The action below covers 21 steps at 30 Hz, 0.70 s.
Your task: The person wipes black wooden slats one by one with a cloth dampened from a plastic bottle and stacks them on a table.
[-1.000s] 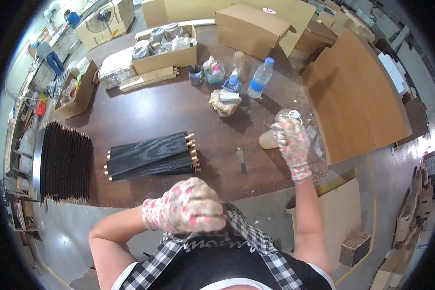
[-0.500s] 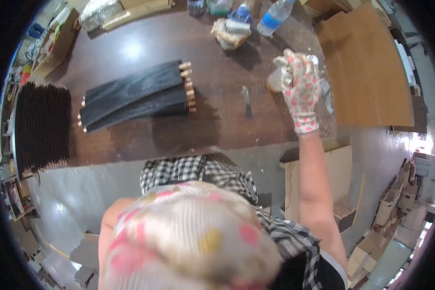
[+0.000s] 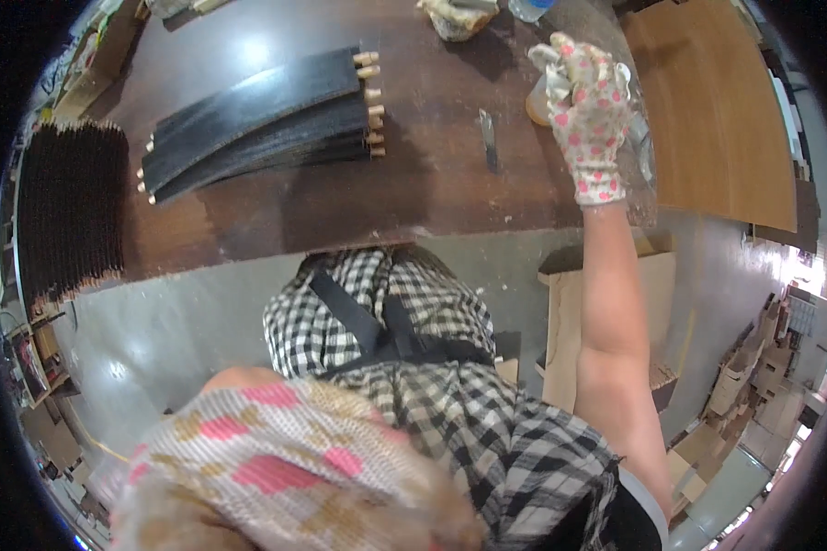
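Note:
At the right of the table, my right hand (image 3: 593, 115), in a white glove with pink dots, is closed around the top of a small translucent container (image 3: 538, 103) with amber contents. My left hand (image 3: 294, 468), in a similar patterned glove, is raised very close at the bottom of the view; its fingers are smeared and partly cut off. A flat metal blade (image 3: 489, 140) lies on the table left of the container. Further left lies a fanned stack of black slats (image 3: 266, 119) with light wooden pegs at their ends.
A large stack of black slats (image 3: 69, 211) stands at the left end of the brown table (image 3: 441, 197). A rough lump (image 3: 459, 18) and a water bottle (image 3: 530, 7) sit at the far side. A tan board (image 3: 721, 110) borders the right edge.
The table and its things have shifted upward in view. My left hand has moved lower and leftward in view, showing more of the checked apron. My right hand stays at the container.

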Each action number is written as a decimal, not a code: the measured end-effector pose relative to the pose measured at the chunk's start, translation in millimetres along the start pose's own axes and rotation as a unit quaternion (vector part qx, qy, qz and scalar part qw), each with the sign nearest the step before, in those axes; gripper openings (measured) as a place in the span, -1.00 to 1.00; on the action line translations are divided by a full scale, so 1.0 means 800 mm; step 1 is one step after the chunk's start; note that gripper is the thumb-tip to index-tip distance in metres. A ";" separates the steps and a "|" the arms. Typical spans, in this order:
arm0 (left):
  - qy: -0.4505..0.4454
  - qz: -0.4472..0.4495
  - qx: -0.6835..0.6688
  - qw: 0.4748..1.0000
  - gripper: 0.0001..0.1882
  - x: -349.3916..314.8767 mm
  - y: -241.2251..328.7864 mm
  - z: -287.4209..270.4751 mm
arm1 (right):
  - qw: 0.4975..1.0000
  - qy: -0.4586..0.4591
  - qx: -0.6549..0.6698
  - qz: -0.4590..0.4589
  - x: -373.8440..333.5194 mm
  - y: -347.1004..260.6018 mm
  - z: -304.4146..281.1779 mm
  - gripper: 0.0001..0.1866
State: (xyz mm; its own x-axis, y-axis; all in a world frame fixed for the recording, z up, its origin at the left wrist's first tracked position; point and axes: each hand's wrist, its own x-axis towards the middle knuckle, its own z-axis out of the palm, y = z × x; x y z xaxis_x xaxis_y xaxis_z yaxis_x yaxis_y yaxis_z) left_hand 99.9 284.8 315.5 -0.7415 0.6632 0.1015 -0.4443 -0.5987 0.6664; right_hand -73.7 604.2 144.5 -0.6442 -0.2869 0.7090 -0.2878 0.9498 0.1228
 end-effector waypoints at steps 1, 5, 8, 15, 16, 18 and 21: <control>0.002 0.000 0.001 1.000 -0.44 -0.003 -0.002 -0.001 | 1.000 0.008 0.023 -0.004 -0.003 -0.002 0.003 -0.57; 0.005 0.011 0.004 1.000 -0.53 -0.014 0.003 0.000 | 1.000 -0.002 -0.010 0.001 0.002 -0.008 0.000 -0.62; 0.002 0.030 0.012 0.999 -0.60 -0.019 0.005 0.000 | 1.000 0.014 0.001 -0.003 -0.002 0.011 0.002 -0.58; -0.010 0.087 0.052 0.995 -0.75 -0.042 0.003 -0.014 | 0.994 0.004 0.095 0.059 -0.014 -0.005 0.001 -0.59; -0.014 0.097 0.054 0.994 -0.77 -0.045 0.004 -0.017 | 0.996 -0.011 0.072 0.058 -0.012 -0.003 -0.002 -0.54; -0.028 0.117 0.059 0.991 -0.80 -0.048 0.002 -0.018 | 0.996 0.009 0.069 0.047 -0.015 0.017 -0.002 -0.61; -0.067 0.170 0.073 0.980 -0.84 -0.054 0.006 -0.028 | 0.998 0.049 0.022 0.026 -0.020 0.029 0.010 -0.68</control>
State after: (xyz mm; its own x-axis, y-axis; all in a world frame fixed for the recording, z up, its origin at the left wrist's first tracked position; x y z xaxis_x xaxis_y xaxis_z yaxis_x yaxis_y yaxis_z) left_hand 118.5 242.9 297.6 -0.7568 0.4951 0.4269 -0.0983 -0.7318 0.6744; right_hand -75.9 629.8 130.7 -0.5876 -0.2223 0.7780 -0.2884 0.9559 0.0554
